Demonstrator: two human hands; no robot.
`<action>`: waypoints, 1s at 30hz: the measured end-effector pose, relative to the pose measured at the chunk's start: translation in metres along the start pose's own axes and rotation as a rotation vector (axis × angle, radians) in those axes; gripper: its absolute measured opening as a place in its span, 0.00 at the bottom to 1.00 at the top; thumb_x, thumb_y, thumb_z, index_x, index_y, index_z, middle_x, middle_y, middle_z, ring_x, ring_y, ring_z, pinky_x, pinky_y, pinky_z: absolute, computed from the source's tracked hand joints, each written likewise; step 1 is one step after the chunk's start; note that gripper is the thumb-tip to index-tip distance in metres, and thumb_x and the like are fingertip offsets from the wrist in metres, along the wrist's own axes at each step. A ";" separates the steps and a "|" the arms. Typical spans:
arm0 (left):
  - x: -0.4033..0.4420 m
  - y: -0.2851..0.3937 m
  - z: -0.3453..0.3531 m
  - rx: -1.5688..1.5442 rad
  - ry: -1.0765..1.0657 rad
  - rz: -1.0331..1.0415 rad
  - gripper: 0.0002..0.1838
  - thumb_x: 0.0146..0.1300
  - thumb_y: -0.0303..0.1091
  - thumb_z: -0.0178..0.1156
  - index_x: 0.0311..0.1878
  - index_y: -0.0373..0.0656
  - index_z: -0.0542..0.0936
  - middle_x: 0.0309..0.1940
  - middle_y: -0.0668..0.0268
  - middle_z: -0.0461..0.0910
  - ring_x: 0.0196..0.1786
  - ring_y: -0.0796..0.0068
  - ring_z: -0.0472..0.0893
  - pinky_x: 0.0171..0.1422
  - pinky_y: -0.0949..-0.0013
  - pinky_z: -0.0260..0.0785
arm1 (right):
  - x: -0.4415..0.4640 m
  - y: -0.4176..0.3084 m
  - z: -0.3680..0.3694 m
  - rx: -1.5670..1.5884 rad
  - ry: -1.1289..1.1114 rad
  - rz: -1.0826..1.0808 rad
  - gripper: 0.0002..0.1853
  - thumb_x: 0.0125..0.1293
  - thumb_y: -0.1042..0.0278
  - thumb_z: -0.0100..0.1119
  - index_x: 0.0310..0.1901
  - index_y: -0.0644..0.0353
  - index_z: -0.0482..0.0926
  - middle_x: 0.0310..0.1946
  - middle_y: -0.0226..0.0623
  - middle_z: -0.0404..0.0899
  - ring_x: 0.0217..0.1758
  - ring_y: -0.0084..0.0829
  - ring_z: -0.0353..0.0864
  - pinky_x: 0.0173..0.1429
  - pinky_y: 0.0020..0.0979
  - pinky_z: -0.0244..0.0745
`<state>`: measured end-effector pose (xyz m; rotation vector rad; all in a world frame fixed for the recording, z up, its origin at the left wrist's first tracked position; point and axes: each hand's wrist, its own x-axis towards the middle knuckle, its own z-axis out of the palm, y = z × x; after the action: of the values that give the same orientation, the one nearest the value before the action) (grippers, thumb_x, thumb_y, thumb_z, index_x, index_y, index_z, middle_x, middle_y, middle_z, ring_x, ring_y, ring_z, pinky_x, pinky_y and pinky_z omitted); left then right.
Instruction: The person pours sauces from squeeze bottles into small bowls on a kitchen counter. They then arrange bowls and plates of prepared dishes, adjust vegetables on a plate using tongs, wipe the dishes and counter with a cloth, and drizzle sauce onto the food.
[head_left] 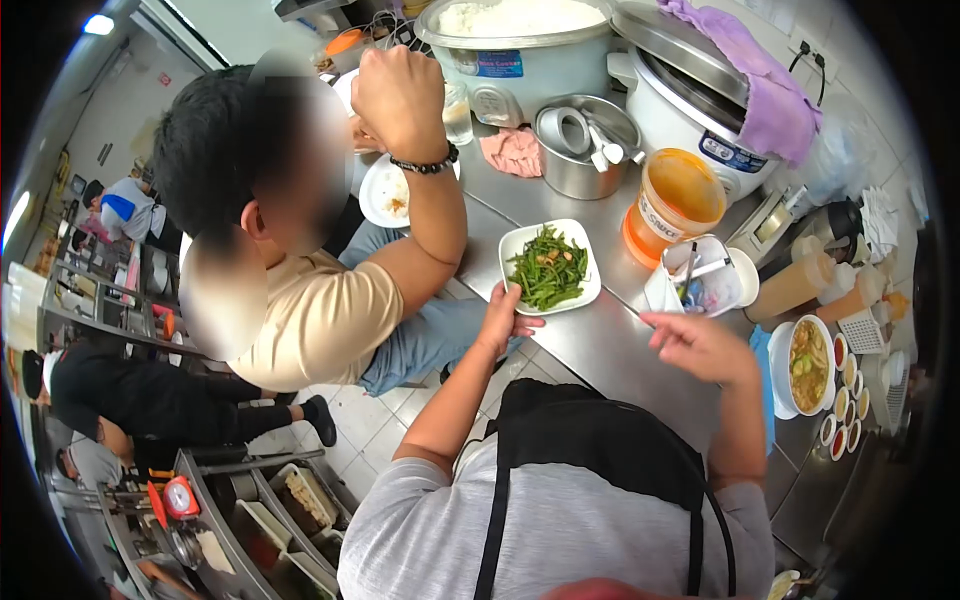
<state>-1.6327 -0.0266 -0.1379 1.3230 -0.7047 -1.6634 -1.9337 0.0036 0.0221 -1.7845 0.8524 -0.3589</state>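
A white square plate (594, 272) of cooked green vegetables (550, 268) with brown bits on top is at the edge of the steel counter. My left hand (500, 320) grips its near left corner, thumb at the rim and fingers below. To the right, my right hand (700, 346) is over the counter. Its thumb and fingertips pinch a thin item whose kind I cannot make out. Close to that hand stands a white container (655, 292) with utensils in it. Behind it is an orange sauce tub (682, 192).
A seated person (320, 310) on the left raises a fist near a plate with rice (383, 190). Rice cookers (540, 75) and a steel pot (585, 178) stand at the back. A soup bowl (778, 372), sauce cups and bottles (790, 290) are on the right.
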 end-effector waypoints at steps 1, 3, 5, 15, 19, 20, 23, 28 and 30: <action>0.001 -0.006 -0.003 -0.048 -0.022 0.019 0.27 0.62 0.51 0.41 0.57 0.45 0.50 0.44 0.52 0.72 0.26 0.63 0.80 0.19 0.73 0.72 | -0.009 0.015 0.013 0.094 -0.020 0.028 0.24 0.57 0.73 0.51 0.58 0.57 0.63 0.32 0.27 0.71 0.32 0.17 0.69 0.37 0.21 0.67; -0.008 -0.008 -0.004 -0.027 0.069 -0.001 0.32 0.61 0.53 0.42 0.61 0.46 0.45 0.41 0.54 0.73 0.30 0.63 0.80 0.25 0.71 0.72 | -0.026 0.057 0.042 0.223 -0.019 0.112 0.23 0.58 0.73 0.50 0.58 0.57 0.63 0.31 0.27 0.71 0.31 0.17 0.69 0.36 0.21 0.67; -0.018 0.000 -0.011 0.067 0.179 -0.013 0.35 0.60 0.52 0.45 0.63 0.47 0.44 0.38 0.56 0.74 0.32 0.66 0.79 0.28 0.69 0.70 | -0.038 0.097 0.066 0.247 0.052 0.185 0.22 0.58 0.72 0.50 0.56 0.57 0.66 0.29 0.27 0.72 0.29 0.17 0.69 0.34 0.21 0.66; -0.142 0.073 -0.082 0.072 0.558 0.331 0.18 0.60 0.44 0.50 0.47 0.40 0.70 0.30 0.64 0.77 0.31 0.77 0.75 0.32 0.77 0.65 | -0.069 0.166 0.116 -0.293 0.706 -0.014 0.05 0.50 0.73 0.51 0.27 0.58 0.77 0.24 0.40 0.75 0.27 0.40 0.76 0.29 0.34 0.69; -0.159 0.065 -0.131 -0.082 0.483 0.394 0.17 0.61 0.45 0.49 0.43 0.40 0.70 0.26 0.63 0.76 0.28 0.74 0.76 0.30 0.76 0.66 | -0.047 0.164 0.109 -0.358 0.736 -0.099 0.04 0.50 0.72 0.52 0.27 0.57 0.77 0.23 0.39 0.75 0.25 0.40 0.75 0.28 0.34 0.69; -0.166 0.065 -0.124 -0.131 0.412 0.357 0.18 0.61 0.47 0.47 0.42 0.40 0.70 0.25 0.62 0.76 0.28 0.73 0.76 0.30 0.76 0.66 | -0.043 0.163 0.109 -0.358 0.735 -0.097 0.05 0.50 0.73 0.51 0.28 0.58 0.77 0.23 0.39 0.75 0.25 0.40 0.75 0.28 0.33 0.69; -0.148 0.046 -0.127 -0.011 0.115 0.206 0.23 0.61 0.51 0.44 0.47 0.41 0.69 0.28 0.60 0.77 0.32 0.68 0.78 0.32 0.75 0.68 | -0.027 0.166 0.105 -0.390 0.761 -0.096 0.05 0.51 0.73 0.50 0.28 0.59 0.77 0.23 0.40 0.75 0.25 0.39 0.75 0.29 0.32 0.69; -0.079 0.020 -0.068 0.152 0.013 -0.039 0.32 0.60 0.53 0.46 0.61 0.45 0.53 0.35 0.58 0.77 0.32 0.72 0.78 0.32 0.75 0.69 | 0.002 0.165 0.099 -0.347 0.874 -0.024 0.04 0.50 0.72 0.52 0.27 0.58 0.77 0.23 0.38 0.76 0.26 0.38 0.76 0.30 0.34 0.70; -0.054 0.010 -0.041 0.184 -0.018 -0.065 0.34 0.61 0.50 0.46 0.64 0.47 0.45 0.36 0.57 0.76 0.31 0.71 0.78 0.30 0.75 0.68 | 0.008 0.165 0.099 -0.297 0.911 0.006 0.04 0.51 0.72 0.52 0.27 0.58 0.77 0.23 0.38 0.77 0.26 0.38 0.76 0.30 0.33 0.70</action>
<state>-1.5876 0.0200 -0.1154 1.4747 -0.8502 -1.6963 -1.9302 0.0390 -0.1671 -1.8736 1.6012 -1.1372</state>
